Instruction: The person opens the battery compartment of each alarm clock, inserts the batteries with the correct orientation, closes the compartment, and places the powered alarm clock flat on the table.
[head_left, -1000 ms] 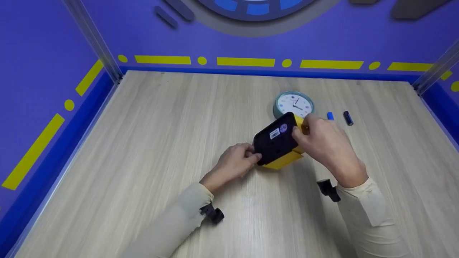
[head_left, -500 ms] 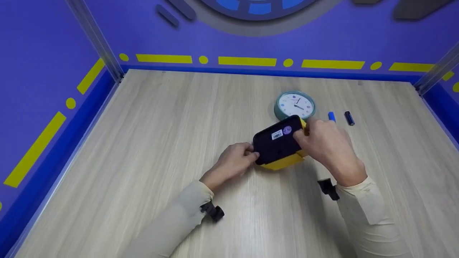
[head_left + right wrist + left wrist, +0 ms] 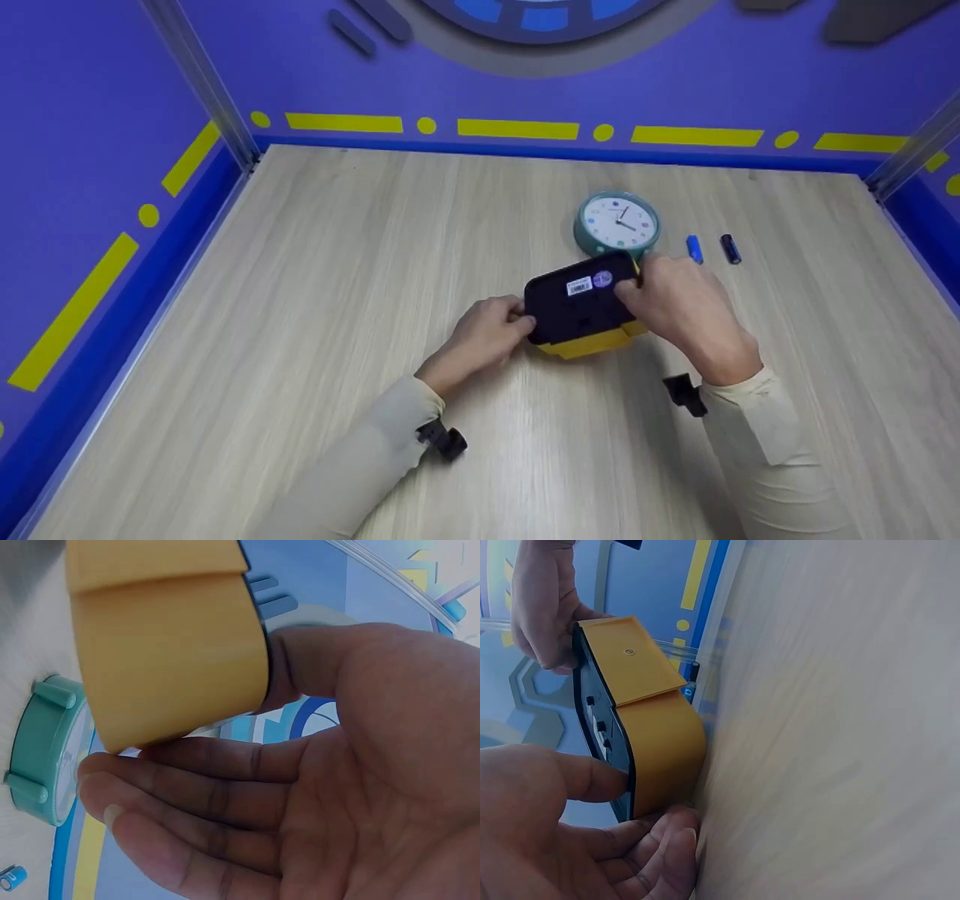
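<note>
Both hands hold a yellow box-shaped device [image 3: 592, 345] on its side, its black base [image 3: 562, 315] turned toward the head camera. A barcode label and a round purple sticker are on that base. At the device's left end my left hand [image 3: 484, 330] pinches the corner, thumb on the base and fingers against the yellow side. My right hand [image 3: 682, 319] grips the other end, its thumb on the base edge and its fingers along the yellow body [image 3: 165, 652]. In the left wrist view, a raised yellow panel [image 3: 630, 652] with a small screw shows on the side. The device's far face is hidden.
A round green clock [image 3: 619, 221] with a white face lies just behind the device. To its right are a blue cylinder [image 3: 694, 249] and a dark battery [image 3: 730, 249] on the wooden table [image 3: 360, 262]. Blue-purple walls [image 3: 525, 94] border the back and sides.
The device has tilted and turned in both hands, so its base lies more level across the head view and its right end sits lower. More of the clock and the blue cylinder shows.
</note>
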`<state>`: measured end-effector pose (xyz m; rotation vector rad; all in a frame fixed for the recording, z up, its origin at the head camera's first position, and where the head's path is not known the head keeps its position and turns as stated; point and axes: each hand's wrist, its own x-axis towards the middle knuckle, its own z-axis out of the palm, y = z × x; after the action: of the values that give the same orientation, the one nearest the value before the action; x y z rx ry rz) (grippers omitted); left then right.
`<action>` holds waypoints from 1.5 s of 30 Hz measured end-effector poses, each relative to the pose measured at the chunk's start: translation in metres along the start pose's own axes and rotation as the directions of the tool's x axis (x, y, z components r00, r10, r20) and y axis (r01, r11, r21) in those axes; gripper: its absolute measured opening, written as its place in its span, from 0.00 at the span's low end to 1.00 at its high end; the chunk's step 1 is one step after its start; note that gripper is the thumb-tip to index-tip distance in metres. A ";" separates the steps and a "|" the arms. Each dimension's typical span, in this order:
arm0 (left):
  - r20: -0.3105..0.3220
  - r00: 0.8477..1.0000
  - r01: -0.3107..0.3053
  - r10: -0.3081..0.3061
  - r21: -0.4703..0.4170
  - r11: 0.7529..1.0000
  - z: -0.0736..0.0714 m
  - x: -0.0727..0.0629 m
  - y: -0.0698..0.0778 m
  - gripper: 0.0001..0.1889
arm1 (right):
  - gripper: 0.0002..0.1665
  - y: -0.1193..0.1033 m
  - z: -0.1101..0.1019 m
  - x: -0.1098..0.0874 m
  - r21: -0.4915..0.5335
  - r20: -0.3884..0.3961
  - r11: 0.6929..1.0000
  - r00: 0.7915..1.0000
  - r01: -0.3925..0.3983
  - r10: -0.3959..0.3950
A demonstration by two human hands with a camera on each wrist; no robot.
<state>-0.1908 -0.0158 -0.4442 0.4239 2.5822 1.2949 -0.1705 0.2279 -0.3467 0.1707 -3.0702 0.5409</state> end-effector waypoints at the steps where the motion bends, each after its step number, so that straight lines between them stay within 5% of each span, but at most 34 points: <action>1: -0.003 1.000 0.001 -0.001 0.014 1.000 0.000 0.000 0.000 0.08 | 0.16 0.000 0.000 0.000 -0.005 0.005 1.000 1.000 0.000 0.000; 21: -0.042 0.999 0.038 -0.033 0.102 0.994 -0.010 0.002 -0.002 0.09 | 0.12 0.002 0.008 0.007 -0.041 0.170 0.999 0.985 -0.010 0.017; 33: -0.048 0.998 0.052 -0.045 0.152 0.987 -0.014 0.002 -0.001 0.12 | 0.12 0.008 0.014 0.015 -0.072 0.304 0.997 0.951 -0.032 0.053; 40: -0.112 0.993 0.005 0.043 0.394 0.919 -0.009 0.000 0.001 0.13 | 0.21 0.007 0.021 0.017 -0.138 0.342 0.990 0.937 -0.017 0.064; 45: -0.141 0.985 -0.023 0.101 0.470 0.882 -0.007 -0.002 0.000 0.15 | 0.26 0.007 0.025 0.017 -0.176 0.372 0.984 0.925 -0.011 0.077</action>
<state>-0.1911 -0.0214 -0.4401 0.5020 3.0417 0.7280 -0.1883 0.2239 -0.3723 0.2266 -3.4838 0.2657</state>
